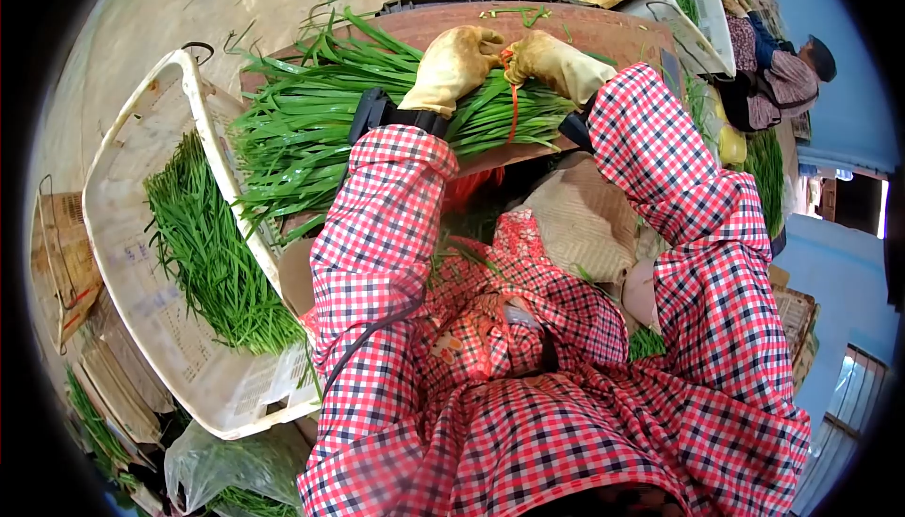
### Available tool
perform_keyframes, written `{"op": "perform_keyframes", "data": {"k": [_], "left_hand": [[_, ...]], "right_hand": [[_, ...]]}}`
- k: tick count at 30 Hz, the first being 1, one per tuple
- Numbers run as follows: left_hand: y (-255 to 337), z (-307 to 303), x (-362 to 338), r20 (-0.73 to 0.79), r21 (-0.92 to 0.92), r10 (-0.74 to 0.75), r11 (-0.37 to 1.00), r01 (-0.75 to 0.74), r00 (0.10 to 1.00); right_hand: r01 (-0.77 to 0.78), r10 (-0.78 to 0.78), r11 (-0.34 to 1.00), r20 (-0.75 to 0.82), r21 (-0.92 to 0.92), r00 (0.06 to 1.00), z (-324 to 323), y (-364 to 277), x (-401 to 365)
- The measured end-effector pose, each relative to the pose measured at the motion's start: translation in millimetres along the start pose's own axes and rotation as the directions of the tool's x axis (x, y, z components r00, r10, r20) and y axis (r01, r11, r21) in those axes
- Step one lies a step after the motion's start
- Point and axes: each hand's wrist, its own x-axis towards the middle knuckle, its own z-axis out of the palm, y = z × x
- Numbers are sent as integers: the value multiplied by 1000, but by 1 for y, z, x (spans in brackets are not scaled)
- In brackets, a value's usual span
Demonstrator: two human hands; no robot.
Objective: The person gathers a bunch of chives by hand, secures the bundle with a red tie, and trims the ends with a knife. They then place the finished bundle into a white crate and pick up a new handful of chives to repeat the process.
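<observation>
A thick bundle of long green garlic chives (330, 121) lies across a reddish-brown board, leaves fanned out to the left. An orange-red tie (514, 116) runs round the bundle towards its right end. Both my hands wear cream work gloves stained brown. My left hand (457, 66) rests over the bundle, fingers curled in at the tie's top. Opposite it, my right hand (556, 66) is bent down with its fingertips pinched on the tie. The gloves partly hide the tie's ends and the chives beneath.
The reddish-brown board (603, 32) has cut scraps at its far edge. Left stands a white plastic basket (141, 314) holding more chives. A clear plastic bag (222, 465) sits below it. Another white crate (674, 13) and a person (773, 79) are at upper right.
</observation>
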Motion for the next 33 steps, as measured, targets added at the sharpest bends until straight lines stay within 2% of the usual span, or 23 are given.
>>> {"op": "perform_keyframes", "data": {"k": [1, 3, 5, 6, 8, 10, 11, 14, 16, 18, 20, 22, 23, 25, 26, 28, 30, 32, 33], "left_hand": [[3, 0, -2, -15, 52, -11, 999, 12, 1000], [9, -4, -6, -45, 155, -30, 987, 37, 999], [15, -8, -11, -41, 159, 4, 987, 2, 999], [15, -11, -11, -43, 161, 23, 987, -15, 999], [9, -12, -11, 32, 100, 11, 995, -15, 999], [16, -17, -19, 114, 61, 13, 998, -20, 993], [21, -21, -23, 191, 15, -12, 1000, 9, 981], [20, -23, -35, 218, 73, 184, 976, -204, 958], [23, -21, -37, 234, 109, 119, 983, -147, 965], [25, -18, -37, 193, 188, 62, 977, -99, 979], [19, -16, -37, 167, 164, 84, 980, -112, 982], [16, -15, -37, 154, 190, 79, 976, -108, 985], [16, -16, -37, 138, 217, 94, 968, -123, 986], [17, -17, -35, 138, 217, 81, 970, -110, 987], [16, -17, -34, 138, 214, 73, 972, -102, 988], [7, -13, -36, 139, 203, 106, 970, -133, 985], [7, -11, -35, 128, 187, 109, 973, -132, 986], [12, -12, -39, 104, 188, 102, 975, -120, 989], [14, -11, -39, 105, 179, 93, 978, -110, 990]], "right_hand": [[-13, 13, 999, 7, -42, 1000, 4, 4, 5], [223, -227, 974, -93, -47, 970, 5, 17, -5], [236, -237, 972, -113, -23, 965, 7, 18, -11], [133, -132, 991, -81, 6, 988, 1, 2, -15], [64, -67, 997, -84, -43, 994, 2, -2, -14], [124, -153, 975, -148, -186, 977, 14, 0, -10], [148, -180, 968, -149, -202, 972, 17, 4, -9], [221, -262, 944, -146, -246, 954, 8, -5, -23], [139, -164, 982, -212, -127, 963, 13, -10, -19], [35, 14, 975, -219, 220, 976, 15, -12, -27], [48, 86, 897, -279, 439, 956, 26, -12, -28], [48, 64, 936, -302, 348, 951, 25, -23, -28], [11, 35, 986, -271, 167, 962, 20, -25, -30], [-29, 18, 999, -243, -40, 970, 17, -29, -32], [-36, 20, 998, -250, -59, 968, 18, -29, -31], [-121, 129, 991, -252, 49, 959, 19, -42, -37], [-275, 333, 915, -169, 295, 928, 6, -56, -42], [-148, 183, 975, -218, 166, 959, 14, -41, -36], [-141, 192, 966, -236, 217, 953, 20, -37, -33]]}}
